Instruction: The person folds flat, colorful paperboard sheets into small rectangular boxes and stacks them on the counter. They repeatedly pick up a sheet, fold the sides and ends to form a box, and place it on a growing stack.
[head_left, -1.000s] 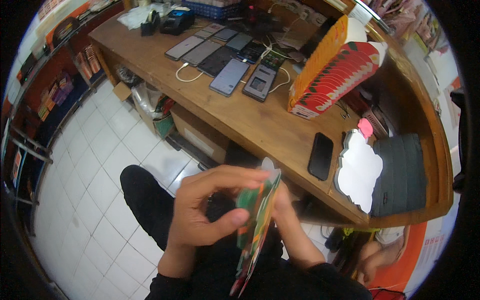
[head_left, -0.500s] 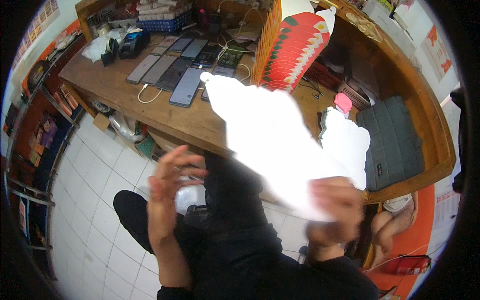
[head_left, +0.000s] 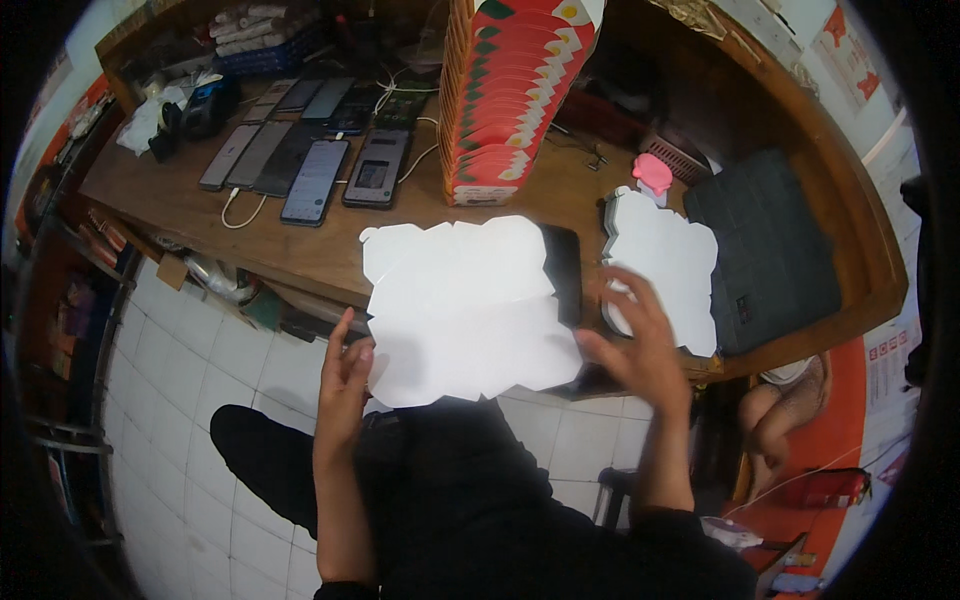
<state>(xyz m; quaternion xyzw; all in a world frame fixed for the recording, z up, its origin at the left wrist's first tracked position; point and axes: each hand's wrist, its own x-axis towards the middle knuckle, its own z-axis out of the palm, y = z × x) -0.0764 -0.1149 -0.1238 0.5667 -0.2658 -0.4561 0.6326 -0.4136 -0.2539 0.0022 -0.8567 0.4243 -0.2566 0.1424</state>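
A white die-cut cardboard sheet [head_left: 455,310], unfolded, with notched edges and crease lines, lies over the front edge of the wooden table and reaches toward my lap. My left hand [head_left: 347,385] is at its left edge, fingers apart and touching or nearly touching the border. My right hand [head_left: 640,345] is open beside the sheet's right edge, thumb close to the corner and fingers spread toward the stack of white cardboard sheets [head_left: 665,255]. Behind the sheet rises a tall stack of nested red food boxes [head_left: 515,100]. A flat black object [head_left: 565,275] shows partly from under the sheet.
Several phones [head_left: 315,182] with white cables lie on the table [head_left: 150,190] at left. A pink object [head_left: 653,173] sits behind the sheet stack, with a dark grey padded fabric item [head_left: 765,255] at right. Another person's legs [head_left: 770,430] show at far right.
The white sheet, held tilted by my right hand before, now lies flat in front of me. My right hand has let go of it; my left hand has come to its left edge.
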